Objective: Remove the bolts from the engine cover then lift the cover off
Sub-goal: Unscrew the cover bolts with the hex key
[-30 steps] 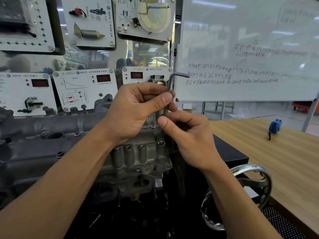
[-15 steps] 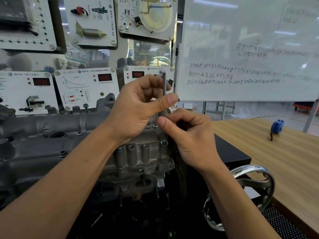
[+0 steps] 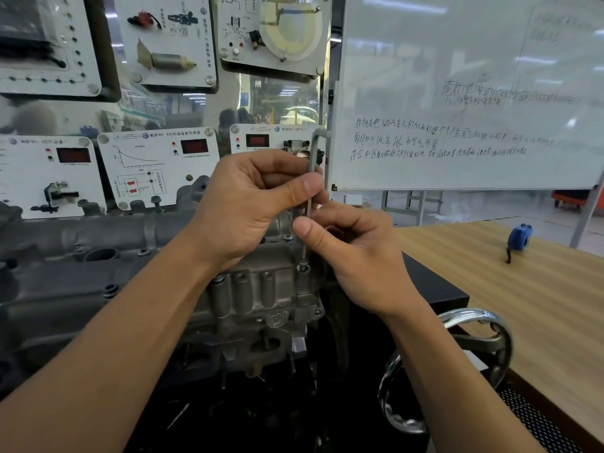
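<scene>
Left hand [image 3: 248,204] and right hand [image 3: 356,256] both pinch the thin L-shaped steel hex key [image 3: 314,152], which stands upright in a small flanged bolt [image 3: 304,267] at the right end of the grey cast-metal engine cover [image 3: 255,289]. White instrument panels [image 3: 157,165] stand close behind. A chrome handwheel [image 3: 490,335] sits below right, and a wooden table [image 3: 539,305] carrying a blue tape measure [image 3: 519,237] lies further right.

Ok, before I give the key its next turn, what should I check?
1. Is the key upright over the corner bolt: ok.
2. Is the tip seated in the bolt head: cannot tell, too small to see.
3. Does the left hand pinch the shaft high up: ok.
4. Does the right hand pinch the shaft lower down: ok.
5. Is the cover free of other bolts: not ok, another bolt head shows behind.
</scene>
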`<action>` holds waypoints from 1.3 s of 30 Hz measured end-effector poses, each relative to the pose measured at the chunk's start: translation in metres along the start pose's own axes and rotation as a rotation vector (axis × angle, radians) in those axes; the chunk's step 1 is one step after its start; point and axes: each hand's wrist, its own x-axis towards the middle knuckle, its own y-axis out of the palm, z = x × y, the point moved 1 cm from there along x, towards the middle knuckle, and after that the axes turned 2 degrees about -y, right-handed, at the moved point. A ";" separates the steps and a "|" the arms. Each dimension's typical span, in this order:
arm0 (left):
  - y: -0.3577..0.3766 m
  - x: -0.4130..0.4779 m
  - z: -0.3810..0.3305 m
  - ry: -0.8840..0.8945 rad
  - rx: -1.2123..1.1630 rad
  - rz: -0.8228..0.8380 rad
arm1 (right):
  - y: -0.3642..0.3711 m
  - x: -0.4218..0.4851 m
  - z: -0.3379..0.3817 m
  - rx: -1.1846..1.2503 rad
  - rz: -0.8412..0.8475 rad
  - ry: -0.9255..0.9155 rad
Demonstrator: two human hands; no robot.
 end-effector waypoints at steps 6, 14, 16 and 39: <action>-0.001 0.000 -0.001 0.042 0.055 -0.092 | 0.003 0.002 0.002 -0.005 -0.072 0.032; -0.003 -0.003 -0.002 -0.057 -0.003 0.123 | -0.011 0.003 -0.002 -0.085 0.094 0.036; -0.004 -0.004 -0.001 -0.069 0.034 0.135 | -0.013 0.003 -0.001 -0.087 0.134 0.061; -0.003 -0.003 0.000 -0.079 -0.017 0.192 | -0.007 0.005 0.000 -0.010 0.044 0.056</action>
